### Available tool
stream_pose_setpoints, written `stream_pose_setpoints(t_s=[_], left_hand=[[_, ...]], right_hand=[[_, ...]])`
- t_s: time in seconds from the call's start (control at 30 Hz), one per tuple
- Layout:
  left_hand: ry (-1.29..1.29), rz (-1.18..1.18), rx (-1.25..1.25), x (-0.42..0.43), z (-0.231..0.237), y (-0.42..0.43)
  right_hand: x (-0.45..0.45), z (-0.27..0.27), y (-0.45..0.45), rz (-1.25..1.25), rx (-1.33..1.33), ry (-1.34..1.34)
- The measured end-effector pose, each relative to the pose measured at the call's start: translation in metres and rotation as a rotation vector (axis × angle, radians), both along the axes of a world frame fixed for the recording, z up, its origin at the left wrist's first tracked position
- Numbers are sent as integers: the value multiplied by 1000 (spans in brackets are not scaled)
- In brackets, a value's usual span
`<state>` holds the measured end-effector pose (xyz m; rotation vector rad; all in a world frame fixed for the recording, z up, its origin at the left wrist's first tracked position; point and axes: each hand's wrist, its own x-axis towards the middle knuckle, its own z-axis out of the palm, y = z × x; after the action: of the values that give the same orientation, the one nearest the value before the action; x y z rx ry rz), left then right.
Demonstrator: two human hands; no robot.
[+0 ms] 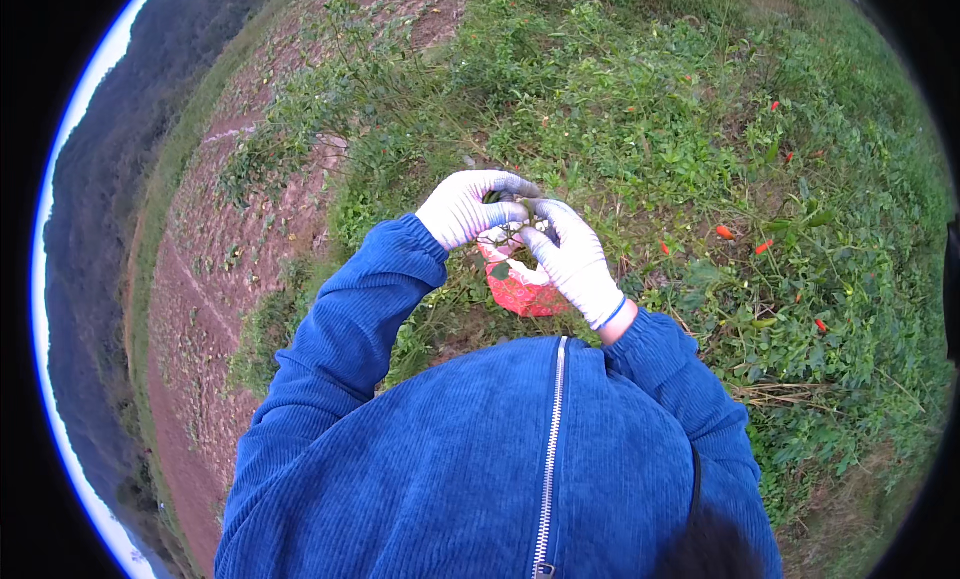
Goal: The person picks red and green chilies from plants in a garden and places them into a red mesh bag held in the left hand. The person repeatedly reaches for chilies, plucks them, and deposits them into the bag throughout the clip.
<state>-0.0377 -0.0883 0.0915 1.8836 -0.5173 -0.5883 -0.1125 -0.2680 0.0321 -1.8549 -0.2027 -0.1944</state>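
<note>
My left hand, in a white knit glove with a greyish coating on the fingers, curls around a dark green plant piece, partly hidden by the fingers. Close beside it, my right hand wears a matching glove and pinches at a thin green plant sprig. The fingertips of both hands nearly meet. Behind and below them is a red container with a white pattern, possibly a bag, its top pale. Stems and a leaf hang in front of it. What it holds cannot be made out.
Low chili pepper plants spread ahead and to the right, with red chili peppers and green chili peppers among the leaves. A taller leafy bush stands ahead to the left. Beyond lies brown soil. Dry stalks lie at right.
</note>
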Motion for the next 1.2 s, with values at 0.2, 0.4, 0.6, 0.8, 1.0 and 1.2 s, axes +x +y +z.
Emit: stream_pose_setpoints(t_s=[0.2, 0.4, 0.6, 0.8, 1.0, 1.2], left_hand=[[41, 91, 78, -8, -3, -19], [651, 234, -279, -2, -13, -26], [1101, 425, -561, -2, -24, -30], [1287, 472, -832, 11, -40, -23], [1112, 497, -702, 45, -44, -17], [218, 101, 67, 69, -46, -60]], right_hand=[[-1, -7, -4, 1, 89, 127], [0, -8, -13, -102, -196, -254], [0, 8, -26, -84, -266, -220], [-3, 22, -42, 38, -550, -293], [-7, 5, -54, 119, -85, -154], [35, -35, -66, -223, -75, 95]])
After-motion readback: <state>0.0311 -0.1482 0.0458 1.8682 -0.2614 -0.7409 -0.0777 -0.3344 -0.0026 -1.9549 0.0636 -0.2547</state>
